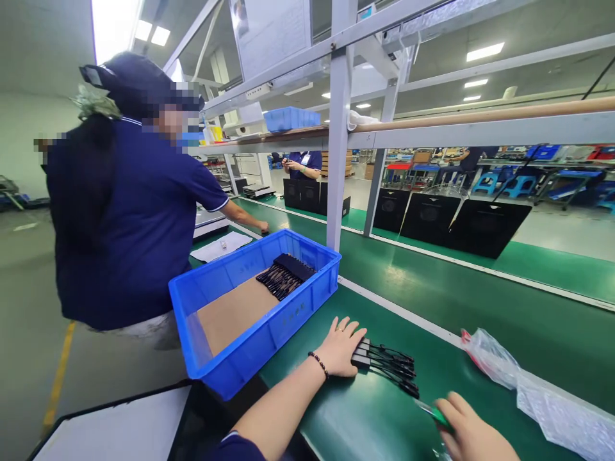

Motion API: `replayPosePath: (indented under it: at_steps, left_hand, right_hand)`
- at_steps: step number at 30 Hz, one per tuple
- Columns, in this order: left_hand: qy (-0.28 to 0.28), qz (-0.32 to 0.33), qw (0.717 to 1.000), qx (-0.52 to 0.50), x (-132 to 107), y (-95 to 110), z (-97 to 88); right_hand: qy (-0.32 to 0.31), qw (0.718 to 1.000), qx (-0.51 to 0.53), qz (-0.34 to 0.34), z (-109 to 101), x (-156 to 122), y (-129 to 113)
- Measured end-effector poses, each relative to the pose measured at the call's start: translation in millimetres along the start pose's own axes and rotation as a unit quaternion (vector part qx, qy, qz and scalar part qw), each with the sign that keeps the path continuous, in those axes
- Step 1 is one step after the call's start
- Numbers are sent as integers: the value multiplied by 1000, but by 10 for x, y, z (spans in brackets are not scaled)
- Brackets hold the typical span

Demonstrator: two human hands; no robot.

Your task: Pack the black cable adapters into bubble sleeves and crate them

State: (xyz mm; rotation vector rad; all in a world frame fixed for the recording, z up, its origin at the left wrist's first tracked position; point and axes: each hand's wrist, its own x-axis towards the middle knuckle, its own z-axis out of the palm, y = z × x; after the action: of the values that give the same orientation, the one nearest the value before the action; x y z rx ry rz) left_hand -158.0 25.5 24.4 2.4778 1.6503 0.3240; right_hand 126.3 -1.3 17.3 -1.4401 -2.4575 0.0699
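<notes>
My left hand [340, 349] lies with fingers spread against the left end of a row of small black boxes with cables [362, 355]. Their black leads and plugs [398, 368] point right across the green table surface [365, 410]. Low on the right, my right hand [468, 429] is closed around a green-handled tool [438, 415]. Its thin pale tip points left toward the cable ends, apart from them. The tool's exact kind is unclear. To the left, a blue plastic bin [254, 339] holds more black cabled pieces [288, 275] on brown cardboard.
A co-worker [129, 211] in dark blue stands left, one arm over the bench. Clear plastic bags [552, 397] lie at right. A metal post [339, 147] rises behind the bin. Black panels [446, 221] stand across the line. A white-topped surface [115, 429] is at lower left.
</notes>
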Motion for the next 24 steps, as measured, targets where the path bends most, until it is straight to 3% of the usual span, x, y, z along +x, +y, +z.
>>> replayPosePath:
  at_steps: [4,9,15,19,22,24]
  left_hand:
    - [88,-40,994,-41,-203,7,166]
    - [119,-49,990,-56,-326,-30,331]
    - [145,-66,977,-140,-363,-7,310]
    - [181,-56,949,-253,-338,113,154]
    - [195,-95,896,-388,-236,248,-22]
    - [208,-149,825,-503,-122,360,-152]
  right_hand:
    - [-143,987,-59,-34,56,543,-516]
    - [-206,977,-52,-25,202,751,-622]
    - [-171,984,-26,-37,382,728,-471]
    - [-92,991,65,-77,411,710,-353]
    - [-41,982,166,-86,261,736,-278]
    - [-12,973,219,-64,95,750,-253]
